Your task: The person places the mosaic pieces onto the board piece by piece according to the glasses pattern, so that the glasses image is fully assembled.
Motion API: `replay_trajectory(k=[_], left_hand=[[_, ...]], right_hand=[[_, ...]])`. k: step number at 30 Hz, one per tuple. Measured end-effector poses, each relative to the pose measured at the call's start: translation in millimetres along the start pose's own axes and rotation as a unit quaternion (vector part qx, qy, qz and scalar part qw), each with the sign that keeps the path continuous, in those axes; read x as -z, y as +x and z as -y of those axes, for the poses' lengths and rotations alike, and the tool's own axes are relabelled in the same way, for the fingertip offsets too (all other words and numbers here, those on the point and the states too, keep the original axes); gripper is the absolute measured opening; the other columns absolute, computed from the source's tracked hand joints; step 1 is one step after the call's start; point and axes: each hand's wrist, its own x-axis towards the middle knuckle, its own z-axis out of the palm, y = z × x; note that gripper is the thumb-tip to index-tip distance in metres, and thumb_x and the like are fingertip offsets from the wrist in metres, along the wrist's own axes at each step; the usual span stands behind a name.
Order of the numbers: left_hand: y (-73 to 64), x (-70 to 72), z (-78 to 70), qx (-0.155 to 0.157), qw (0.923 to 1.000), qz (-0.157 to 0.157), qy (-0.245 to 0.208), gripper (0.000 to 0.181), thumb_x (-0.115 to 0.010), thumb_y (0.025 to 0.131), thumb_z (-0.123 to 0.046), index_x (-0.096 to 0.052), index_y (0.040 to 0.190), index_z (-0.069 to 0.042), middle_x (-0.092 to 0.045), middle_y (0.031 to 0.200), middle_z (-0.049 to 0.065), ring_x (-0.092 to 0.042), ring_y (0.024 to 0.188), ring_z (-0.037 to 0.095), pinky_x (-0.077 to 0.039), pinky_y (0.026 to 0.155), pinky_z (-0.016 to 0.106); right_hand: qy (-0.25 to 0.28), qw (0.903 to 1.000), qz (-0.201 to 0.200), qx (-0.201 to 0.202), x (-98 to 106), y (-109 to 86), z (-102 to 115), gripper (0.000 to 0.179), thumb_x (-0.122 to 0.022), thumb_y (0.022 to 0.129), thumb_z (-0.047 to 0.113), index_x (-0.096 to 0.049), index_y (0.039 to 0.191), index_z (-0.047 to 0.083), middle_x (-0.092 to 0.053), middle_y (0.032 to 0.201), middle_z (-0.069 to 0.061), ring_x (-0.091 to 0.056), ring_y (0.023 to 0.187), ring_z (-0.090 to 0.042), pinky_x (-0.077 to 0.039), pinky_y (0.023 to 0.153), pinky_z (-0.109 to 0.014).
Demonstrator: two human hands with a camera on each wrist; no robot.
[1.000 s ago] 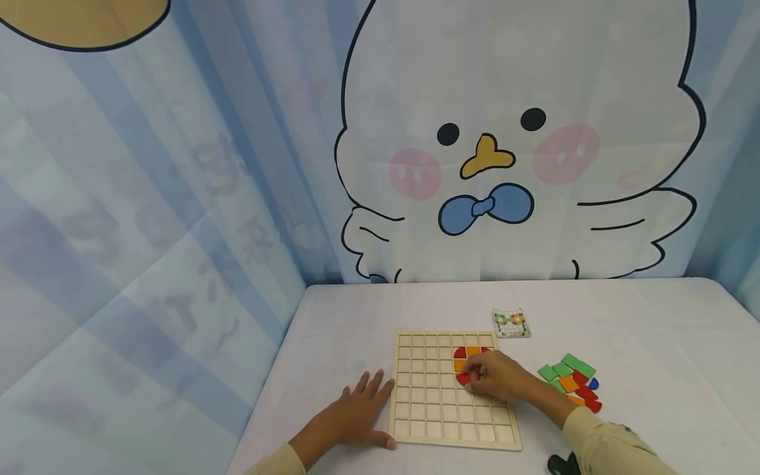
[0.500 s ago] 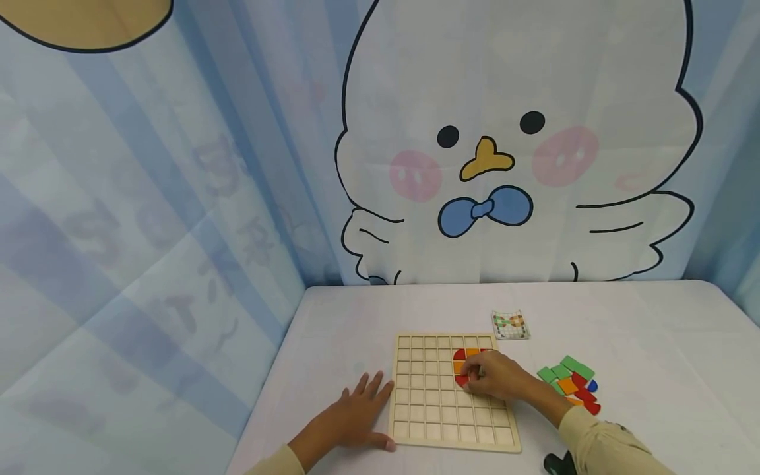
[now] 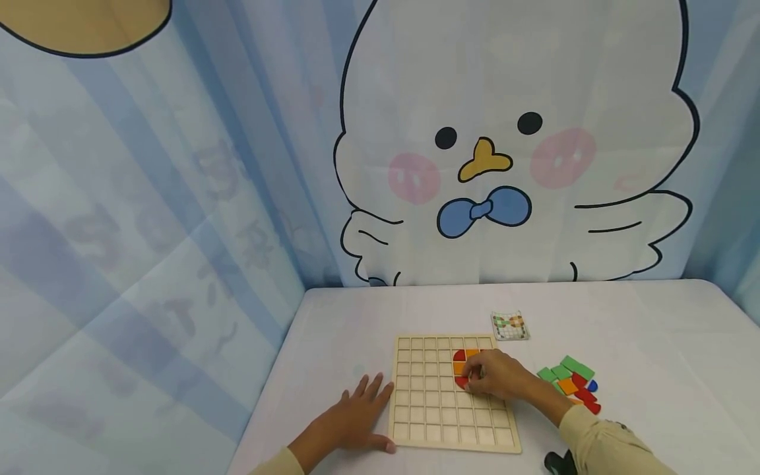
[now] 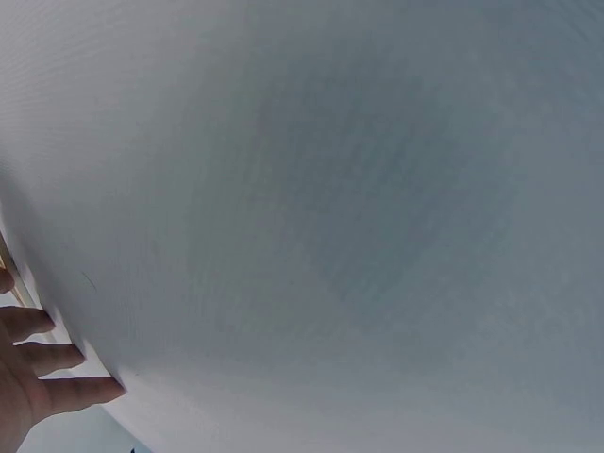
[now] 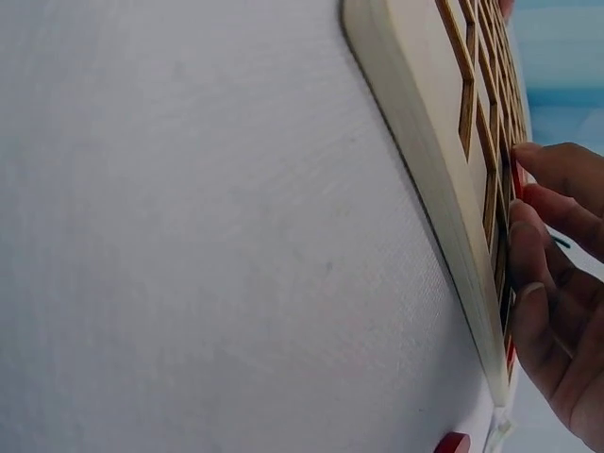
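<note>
A pale wooden grid board [image 3: 424, 415] lies on the white table, with red and orange pieces set in its upper right cells. My right hand [image 3: 499, 377] is over that area, thumb and fingertips pinching a rounded red piece [image 3: 460, 382] at the cells. In the right wrist view, a sliver of the red piece [image 5: 518, 177] shows between the fingertips, close on the grid; the hand hides several cells to the right. My left hand [image 3: 359, 415] rests on the table with fingers spread, fingertips at the board's left edge. The left wrist view catches only its fingers [image 4: 57, 359].
Right of the board lies a loose pile of green, orange, red and blue pieces, including a green piece [image 3: 578, 367] and a blue piece [image 3: 592, 386]. A small pattern card [image 3: 509, 326] sits behind the board. A black object [image 3: 558, 463] is beside the right sleeve.
</note>
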Motion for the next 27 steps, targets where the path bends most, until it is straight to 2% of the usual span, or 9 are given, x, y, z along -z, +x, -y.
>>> replay_trajectory(k=[11,17,20,24,27], left_hand=[[0.1,-0.6,1.1,0.002,1.0,0.003,0.0,0.11,-0.058,0.074,-0.084,-0.023,0.161,-0.026,-0.018,0.168,0.01,-0.022,0.153,0.041,-0.038,0.107,0.067],[-1.6,1.9,-0.8,0.0,1.0,-0.002,0.001,0.109,-0.059,0.076,-0.082,-0.024,0.161,-0.024,-0.018,0.168,0.011,-0.022,0.153,0.04,-0.039,0.107,0.066],[-1.3,2.6,-1.6,0.0,1.0,-0.003,0.001,0.109,-0.059,0.075,-0.082,-0.025,0.161,-0.024,-0.019,0.168,0.011,-0.023,0.152,0.041,-0.039,0.107,0.066],[-0.5,2.3,-1.8,0.004,1.0,0.004,-0.001,0.11,-0.06,0.074,-0.083,-0.025,0.16,-0.024,-0.02,0.168,0.012,-0.024,0.152,0.041,-0.039,0.107,0.067],[0.2,1.5,-1.4,0.003,1.0,0.005,0.003,0.111,-0.058,0.073,-0.084,-0.025,0.16,-0.024,-0.02,0.168,0.012,-0.024,0.152,0.041,-0.039,0.107,0.067]], right_hand=[[-0.027,0.9996,-0.01,-0.004,-0.7,1.6,4.3,0.011,-0.081,0.084,0.021,-0.073,0.09,0.016,-0.059,0.075,0.013,-0.05,0.066,0.0,-0.042,0.058,-0.022],[-0.036,0.9993,-0.003,0.006,2.7,2.0,3.9,0.013,-0.082,0.083,0.02,-0.073,0.091,0.016,-0.059,0.074,0.014,-0.049,0.066,0.0,-0.041,0.058,-0.021],[-0.018,0.9997,0.011,0.014,6.1,0.0,2.3,0.016,-0.082,0.083,0.023,-0.074,0.095,0.015,-0.062,0.079,0.012,-0.052,0.071,-0.002,-0.043,0.061,-0.022],[0.027,0.9982,0.038,0.037,12.0,-6.3,-5.3,0.023,-0.077,0.089,0.028,-0.073,0.106,0.013,-0.069,0.096,0.006,-0.057,0.082,-0.005,-0.049,0.069,-0.024],[0.053,0.9962,0.049,0.047,18.4,-13.2,-14.1,0.028,-0.072,0.093,0.032,-0.071,0.113,0.011,-0.071,0.107,-0.001,-0.059,0.08,-0.004,-0.051,0.068,-0.024]])
